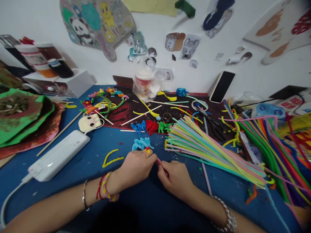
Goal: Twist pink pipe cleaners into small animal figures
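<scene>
Left hand (136,169) low on the blue tabletop (80,174), fingers closed narrowly on a small twisted pipe-cleaner piece (147,151) in red and yellow. Just beside it, right hand (173,180) pinching a pink pipe cleaner (159,161) between thumb and forefinger, close up against the twisted piece, though the exact join hidden behind the fingertips.

Both pieces likely very light and soft to the touch, with fuzz for grip and a thin wire inside, easy to bend and likely to keep a bend. Probably safest to hold by the straight stem or the base of the twist, since hard squeezing on the small coils could flatten them.

Farther left on the table, a white power strip (58,156) with its cord running toward the near edge. Next, a loose yellow pipe cleaner (113,157), then a blue twisted pipe-cleaner figure (142,144) just ahead of the hands. Right of these, a fanned bundle of pastel pipe cleaners (206,149), and at the far right, a thick spread of brighter pipe cleaners (272,152).
</scene>
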`<state>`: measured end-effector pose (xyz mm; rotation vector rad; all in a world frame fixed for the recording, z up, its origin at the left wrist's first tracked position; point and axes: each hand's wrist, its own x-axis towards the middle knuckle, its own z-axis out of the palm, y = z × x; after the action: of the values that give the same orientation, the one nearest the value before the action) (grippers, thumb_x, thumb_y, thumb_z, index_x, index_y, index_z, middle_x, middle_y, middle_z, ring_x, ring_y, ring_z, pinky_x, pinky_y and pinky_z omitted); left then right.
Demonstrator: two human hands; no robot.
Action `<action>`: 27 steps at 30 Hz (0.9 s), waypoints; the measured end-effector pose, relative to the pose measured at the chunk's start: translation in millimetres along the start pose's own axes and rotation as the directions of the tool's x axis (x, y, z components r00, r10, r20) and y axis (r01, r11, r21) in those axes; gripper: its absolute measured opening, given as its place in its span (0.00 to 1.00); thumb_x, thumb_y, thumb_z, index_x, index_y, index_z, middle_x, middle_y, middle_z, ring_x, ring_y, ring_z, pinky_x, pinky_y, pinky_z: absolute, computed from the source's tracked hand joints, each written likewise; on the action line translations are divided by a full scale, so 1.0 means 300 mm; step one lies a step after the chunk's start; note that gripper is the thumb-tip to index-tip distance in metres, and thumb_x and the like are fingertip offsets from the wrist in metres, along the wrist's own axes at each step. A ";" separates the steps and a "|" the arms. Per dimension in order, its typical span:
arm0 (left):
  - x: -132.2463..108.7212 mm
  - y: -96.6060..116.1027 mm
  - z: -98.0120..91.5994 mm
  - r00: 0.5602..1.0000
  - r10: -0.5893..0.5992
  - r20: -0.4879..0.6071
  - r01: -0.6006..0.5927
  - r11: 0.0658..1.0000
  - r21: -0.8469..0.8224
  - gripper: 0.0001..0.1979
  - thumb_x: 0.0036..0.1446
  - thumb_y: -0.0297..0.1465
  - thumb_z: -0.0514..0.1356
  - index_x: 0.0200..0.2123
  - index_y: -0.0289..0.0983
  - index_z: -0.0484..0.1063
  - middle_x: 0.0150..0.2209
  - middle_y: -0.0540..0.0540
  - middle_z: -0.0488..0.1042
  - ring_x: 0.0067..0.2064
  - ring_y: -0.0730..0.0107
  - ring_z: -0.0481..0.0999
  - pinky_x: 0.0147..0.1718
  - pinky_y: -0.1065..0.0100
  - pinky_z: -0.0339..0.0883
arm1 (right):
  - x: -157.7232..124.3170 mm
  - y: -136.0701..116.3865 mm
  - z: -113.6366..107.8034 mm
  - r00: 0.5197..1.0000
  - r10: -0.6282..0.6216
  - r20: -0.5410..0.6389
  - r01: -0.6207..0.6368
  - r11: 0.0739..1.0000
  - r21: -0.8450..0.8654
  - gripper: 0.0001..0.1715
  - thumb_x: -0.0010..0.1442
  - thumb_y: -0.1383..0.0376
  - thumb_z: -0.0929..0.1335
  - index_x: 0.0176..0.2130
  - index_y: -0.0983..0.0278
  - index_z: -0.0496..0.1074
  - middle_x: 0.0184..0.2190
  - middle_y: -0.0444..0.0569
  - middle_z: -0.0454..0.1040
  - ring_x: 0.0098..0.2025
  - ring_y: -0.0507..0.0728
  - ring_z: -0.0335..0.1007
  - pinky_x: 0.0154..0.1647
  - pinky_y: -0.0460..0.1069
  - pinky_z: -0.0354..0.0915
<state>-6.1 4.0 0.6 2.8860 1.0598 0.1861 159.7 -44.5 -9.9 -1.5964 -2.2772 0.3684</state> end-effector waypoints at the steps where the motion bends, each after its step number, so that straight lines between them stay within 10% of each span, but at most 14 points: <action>1: -0.002 0.001 0.006 1.000 0.001 -0.030 0.000 1.000 0.023 0.07 0.59 0.26 0.49 0.31 0.37 0.64 0.27 0.48 0.69 0.28 0.66 0.70 0.26 0.68 0.57 | -0.001 -0.003 0.000 1.000 -0.008 -0.011 0.009 1.000 0.003 0.16 0.58 0.67 0.58 0.20 0.63 0.61 0.14 0.42 0.66 0.18 0.50 0.58 0.25 0.48 0.44; 12: -0.026 0.008 0.025 0.921 0.178 -0.347 -0.136 0.980 0.143 0.08 0.60 0.27 0.50 0.28 0.37 0.64 0.22 0.51 0.64 0.23 0.70 0.63 0.24 0.67 0.51 | 0.005 0.014 -0.029 0.985 -0.012 -0.173 0.014 1.000 0.011 0.15 0.59 0.66 0.58 0.21 0.63 0.59 0.14 0.42 0.63 0.18 0.50 0.56 0.25 0.46 0.45; 16: -0.016 0.021 0.011 0.977 -0.042 -0.207 -0.006 0.974 -0.225 0.12 0.62 0.30 0.46 0.28 0.36 0.63 0.24 0.49 0.65 0.25 0.72 0.63 0.24 0.69 0.52 | 0.014 0.029 -0.022 0.975 -0.094 -0.203 0.089 0.995 -0.035 0.16 0.59 0.68 0.58 0.21 0.63 0.60 0.14 0.42 0.62 0.18 0.50 0.54 0.25 0.47 0.46; 18: -0.005 0.023 -0.009 0.982 -0.190 0.007 0.156 0.784 -0.601 0.13 0.63 0.33 0.44 0.29 0.36 0.62 0.24 0.51 0.63 0.24 0.74 0.62 0.24 0.71 0.53 | 0.020 0.042 -0.018 0.957 -0.186 -0.221 0.174 0.982 -0.072 0.16 0.60 0.69 0.57 0.22 0.64 0.62 0.16 0.43 0.63 0.20 0.51 0.55 0.27 0.48 0.48; 20: 0.007 0.022 -0.030 0.944 -0.194 0.267 0.324 0.382 -0.865 0.15 0.63 0.37 0.43 0.28 0.37 0.60 0.21 0.54 0.57 0.21 0.77 0.57 0.20 0.73 0.51 | 0.028 0.059 -0.017 0.932 -0.270 -0.242 0.249 0.962 -0.117 0.16 0.60 0.69 0.57 0.24 0.65 0.64 0.18 0.46 0.65 0.23 0.52 0.56 0.30 0.48 0.51; 23: 0.018 0.015 -0.054 0.883 -0.048 0.466 0.456 -0.140 -0.879 0.17 0.62 0.41 0.44 0.27 0.37 0.59 0.18 0.58 0.48 0.17 0.80 0.46 0.15 0.74 0.42 | 0.040 0.084 -0.024 0.903 -0.351 -0.246 0.315 0.933 -0.177 0.13 0.60 0.70 0.58 0.26 0.66 0.65 0.22 0.48 0.67 0.28 0.54 0.58 0.34 0.49 0.54; 27: 0.016 0.008 -0.054 0.883 0.055 0.466 0.456 -0.337 -0.824 0.13 0.59 0.39 0.51 0.29 0.36 0.62 0.16 0.60 0.47 0.16 0.82 0.44 0.16 0.73 0.40 | 0.044 0.100 -0.035 0.876 -0.406 -0.262 0.347 0.906 -0.242 0.11 0.58 0.70 0.60 0.26 0.66 0.66 0.23 0.48 0.67 0.29 0.54 0.58 0.36 0.50 0.55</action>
<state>-3.1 5.4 17.4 0.9353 0.6510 0.3227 185.7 -21.7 -10.6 -1.1396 -2.3520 -0.1900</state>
